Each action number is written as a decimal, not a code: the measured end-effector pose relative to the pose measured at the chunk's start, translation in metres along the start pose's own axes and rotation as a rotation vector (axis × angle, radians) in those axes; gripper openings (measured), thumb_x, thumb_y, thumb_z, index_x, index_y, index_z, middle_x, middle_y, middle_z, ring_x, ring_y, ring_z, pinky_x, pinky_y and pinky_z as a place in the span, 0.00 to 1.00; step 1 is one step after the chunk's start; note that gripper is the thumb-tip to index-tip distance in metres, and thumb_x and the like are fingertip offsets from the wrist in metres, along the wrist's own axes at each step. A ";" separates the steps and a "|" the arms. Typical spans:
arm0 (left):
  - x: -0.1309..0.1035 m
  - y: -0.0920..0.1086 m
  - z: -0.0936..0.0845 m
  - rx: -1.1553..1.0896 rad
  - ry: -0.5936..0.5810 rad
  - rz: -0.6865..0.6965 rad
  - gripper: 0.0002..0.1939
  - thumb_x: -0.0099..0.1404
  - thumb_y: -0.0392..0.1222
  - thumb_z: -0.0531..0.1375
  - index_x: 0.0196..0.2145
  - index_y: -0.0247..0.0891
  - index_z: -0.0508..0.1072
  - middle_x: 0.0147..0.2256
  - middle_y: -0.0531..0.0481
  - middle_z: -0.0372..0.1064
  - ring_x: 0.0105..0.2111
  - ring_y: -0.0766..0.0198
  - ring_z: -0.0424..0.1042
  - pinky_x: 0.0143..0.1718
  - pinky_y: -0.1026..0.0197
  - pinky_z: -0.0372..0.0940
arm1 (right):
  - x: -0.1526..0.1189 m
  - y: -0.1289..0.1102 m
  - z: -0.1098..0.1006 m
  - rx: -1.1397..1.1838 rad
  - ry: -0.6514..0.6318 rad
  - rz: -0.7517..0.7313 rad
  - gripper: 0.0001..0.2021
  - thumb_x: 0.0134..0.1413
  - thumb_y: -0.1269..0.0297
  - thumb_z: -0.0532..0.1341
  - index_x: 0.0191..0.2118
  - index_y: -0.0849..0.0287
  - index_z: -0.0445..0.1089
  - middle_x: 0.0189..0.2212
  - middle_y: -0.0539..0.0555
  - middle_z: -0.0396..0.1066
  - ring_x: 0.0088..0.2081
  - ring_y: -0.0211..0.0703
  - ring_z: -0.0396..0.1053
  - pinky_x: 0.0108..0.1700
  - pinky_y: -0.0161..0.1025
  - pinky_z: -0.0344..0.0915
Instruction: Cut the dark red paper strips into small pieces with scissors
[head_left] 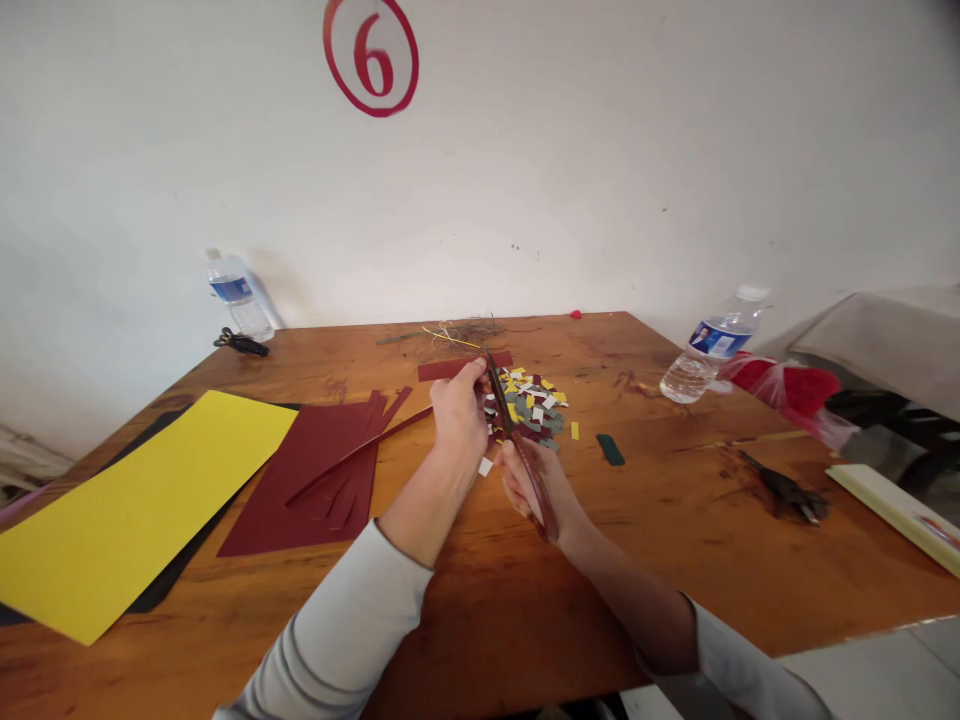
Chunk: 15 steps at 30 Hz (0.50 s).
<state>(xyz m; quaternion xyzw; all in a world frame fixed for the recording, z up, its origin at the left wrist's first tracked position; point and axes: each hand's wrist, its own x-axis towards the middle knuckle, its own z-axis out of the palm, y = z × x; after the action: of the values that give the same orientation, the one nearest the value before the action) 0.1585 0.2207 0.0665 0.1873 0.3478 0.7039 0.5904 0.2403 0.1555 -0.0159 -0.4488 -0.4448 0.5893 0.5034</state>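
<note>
My left hand (pixel 459 402) is closed on a long, thin dark red paper strip (pixel 360 455), which trails to the left over a dark red sheet (pixel 262 500). My right hand (pixel 541 485) is wrapped round the handles of dark scissors (pixel 500 395), whose blades point away from me, close beside my left fingertips. Under and right of the blades lies a pile of small paper pieces (pixel 536 410) in yellow, white, grey and dark red. More thin strips rest on the red sheet, and a wider red strip (pixel 442 370) lies behind my left hand.
A yellow sheet (pixel 150 510) lies at the left. Bottles stand at the back left (pixel 244 305) and right (pixel 709 350). Dry stems (pixel 472 328) lie near the wall. A green piece (pixel 610 450), a dark tool (pixel 787 492) and a pale box (pixel 892 505) are on the right.
</note>
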 end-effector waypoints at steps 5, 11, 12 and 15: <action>0.002 -0.001 -0.002 0.012 -0.006 0.009 0.14 0.54 0.30 0.63 0.14 0.36 0.66 0.15 0.56 0.60 0.15 0.73 0.56 0.20 0.66 0.51 | 0.001 0.001 0.002 -0.015 -0.020 -0.015 0.34 0.41 0.24 0.68 0.28 0.53 0.64 0.12 0.37 0.51 0.12 0.30 0.48 0.12 0.30 0.47; -0.001 -0.001 0.000 0.019 0.009 -0.003 0.14 0.53 0.31 0.64 0.15 0.37 0.66 0.15 0.57 0.60 0.15 0.73 0.56 0.21 0.66 0.51 | 0.000 0.002 0.003 -0.043 0.005 -0.034 0.37 0.39 0.20 0.67 0.27 0.53 0.64 0.12 0.37 0.50 0.12 0.29 0.48 0.13 0.29 0.46; -0.001 0.000 0.000 0.021 0.015 -0.008 0.14 0.53 0.31 0.64 0.15 0.37 0.66 0.15 0.57 0.60 0.15 0.73 0.56 0.21 0.66 0.51 | 0.000 0.003 0.003 -0.037 0.011 -0.034 0.36 0.39 0.20 0.67 0.27 0.53 0.63 0.12 0.37 0.50 0.12 0.29 0.47 0.13 0.29 0.46; -0.002 0.001 0.002 0.023 0.029 -0.021 0.14 0.53 0.30 0.64 0.15 0.37 0.66 0.15 0.56 0.60 0.16 0.72 0.57 0.21 0.66 0.53 | 0.001 0.006 0.001 0.006 0.001 -0.015 0.34 0.42 0.24 0.70 0.28 0.53 0.64 0.12 0.37 0.50 0.12 0.30 0.47 0.13 0.30 0.45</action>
<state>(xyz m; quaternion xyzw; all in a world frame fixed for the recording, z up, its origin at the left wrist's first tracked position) 0.1596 0.2189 0.0686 0.1800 0.3665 0.6962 0.5905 0.2384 0.1558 -0.0214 -0.4442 -0.4460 0.5868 0.5094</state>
